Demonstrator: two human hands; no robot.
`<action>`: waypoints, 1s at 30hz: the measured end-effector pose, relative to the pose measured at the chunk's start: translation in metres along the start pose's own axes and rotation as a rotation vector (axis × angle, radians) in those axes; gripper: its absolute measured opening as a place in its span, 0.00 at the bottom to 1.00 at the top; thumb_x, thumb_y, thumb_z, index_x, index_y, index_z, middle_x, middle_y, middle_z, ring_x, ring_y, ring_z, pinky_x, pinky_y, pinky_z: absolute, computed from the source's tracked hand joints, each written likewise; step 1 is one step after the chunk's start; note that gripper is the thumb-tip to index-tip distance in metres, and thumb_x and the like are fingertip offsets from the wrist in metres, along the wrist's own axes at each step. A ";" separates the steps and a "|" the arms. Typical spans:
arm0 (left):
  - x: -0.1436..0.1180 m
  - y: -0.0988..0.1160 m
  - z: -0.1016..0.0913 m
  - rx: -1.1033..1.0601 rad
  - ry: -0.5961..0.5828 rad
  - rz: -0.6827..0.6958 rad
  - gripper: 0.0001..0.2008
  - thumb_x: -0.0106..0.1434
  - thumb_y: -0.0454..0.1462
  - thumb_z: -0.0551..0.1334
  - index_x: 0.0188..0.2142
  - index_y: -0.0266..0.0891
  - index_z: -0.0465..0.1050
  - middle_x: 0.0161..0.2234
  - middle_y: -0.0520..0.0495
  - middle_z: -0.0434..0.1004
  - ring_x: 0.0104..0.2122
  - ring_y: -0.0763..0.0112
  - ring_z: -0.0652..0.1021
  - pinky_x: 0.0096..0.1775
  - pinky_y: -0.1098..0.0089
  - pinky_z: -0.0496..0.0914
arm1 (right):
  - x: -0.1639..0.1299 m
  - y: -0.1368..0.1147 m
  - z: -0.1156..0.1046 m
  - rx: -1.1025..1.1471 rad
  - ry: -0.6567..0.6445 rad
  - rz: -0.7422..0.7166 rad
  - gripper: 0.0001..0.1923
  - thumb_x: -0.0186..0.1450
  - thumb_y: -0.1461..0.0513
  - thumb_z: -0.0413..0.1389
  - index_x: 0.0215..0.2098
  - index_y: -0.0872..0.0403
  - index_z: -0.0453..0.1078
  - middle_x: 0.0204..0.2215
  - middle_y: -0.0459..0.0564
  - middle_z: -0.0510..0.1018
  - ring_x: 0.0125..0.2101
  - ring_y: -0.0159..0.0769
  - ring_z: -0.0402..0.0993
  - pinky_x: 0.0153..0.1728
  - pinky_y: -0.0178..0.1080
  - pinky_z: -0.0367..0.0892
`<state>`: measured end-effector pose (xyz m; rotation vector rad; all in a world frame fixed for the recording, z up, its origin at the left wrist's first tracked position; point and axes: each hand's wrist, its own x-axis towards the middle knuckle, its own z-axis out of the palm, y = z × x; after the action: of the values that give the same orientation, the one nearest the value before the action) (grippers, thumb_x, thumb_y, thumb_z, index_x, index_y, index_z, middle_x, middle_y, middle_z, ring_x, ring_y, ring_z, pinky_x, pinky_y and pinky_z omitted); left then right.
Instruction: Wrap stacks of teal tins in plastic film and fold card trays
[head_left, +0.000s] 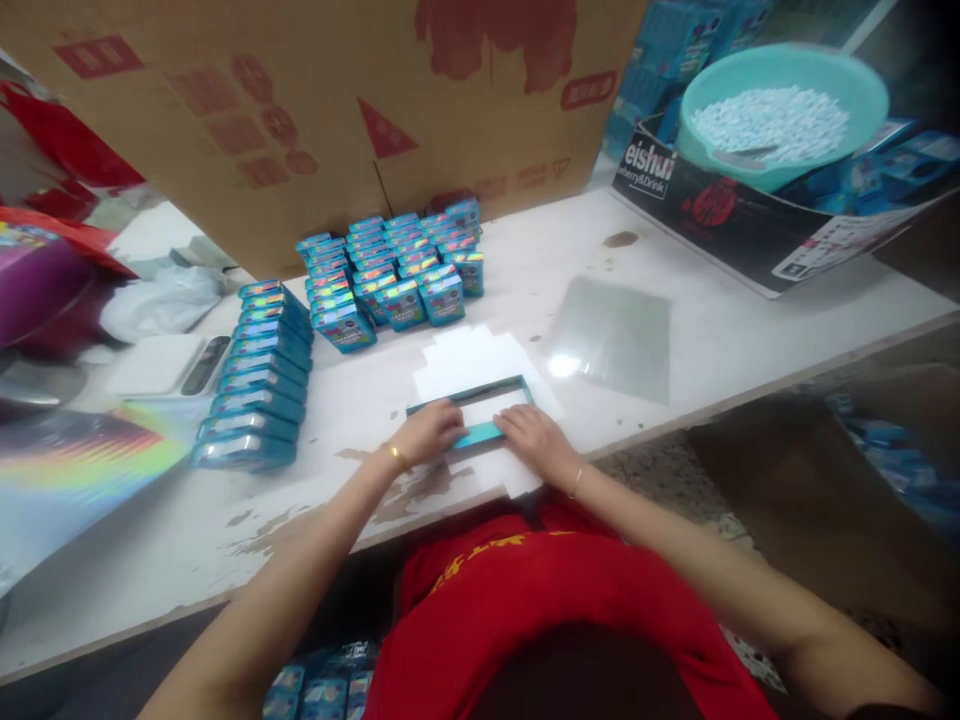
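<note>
A shallow rectangular cardboard frame (478,434) with turquoise sides and a white inside lies on a white notched-edge sheet (469,358) at the table's near edge. My left hand (429,432) is curled over its left end, fingers bent onto the rim. At the right end, my right hand (538,438) grips the near corner, its fingers lying along the wall. The thumbs are mostly hidden. Just beyond stand several rows of small blue boxes (405,305), and to the left a row of blue boxes (259,375) leans in line.
A large brown carton (337,120) stands behind the boxes. At right, a turquoise basin (787,170) of small white pieces rests on a black carton (697,200). A clear film sheet (615,340) lies nearby. A white scale (154,365) and shiny film (82,470) are at left.
</note>
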<state>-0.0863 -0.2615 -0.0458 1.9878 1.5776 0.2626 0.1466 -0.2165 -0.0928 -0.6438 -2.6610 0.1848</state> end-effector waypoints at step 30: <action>-0.013 0.057 0.021 0.282 0.119 -0.265 0.08 0.63 0.39 0.55 0.38 0.40 0.70 0.39 0.45 0.73 0.37 0.63 0.76 0.36 0.66 0.67 | 0.014 0.000 -0.012 0.161 0.211 0.339 0.32 0.67 0.55 0.50 0.65 0.54 0.45 0.66 0.59 0.46 0.65 0.49 0.37 0.61 0.58 0.48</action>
<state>-0.0322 -0.2879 -0.0286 1.9650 2.0259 0.0555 0.1399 -0.2090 -0.0770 -0.9975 -2.2941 0.3976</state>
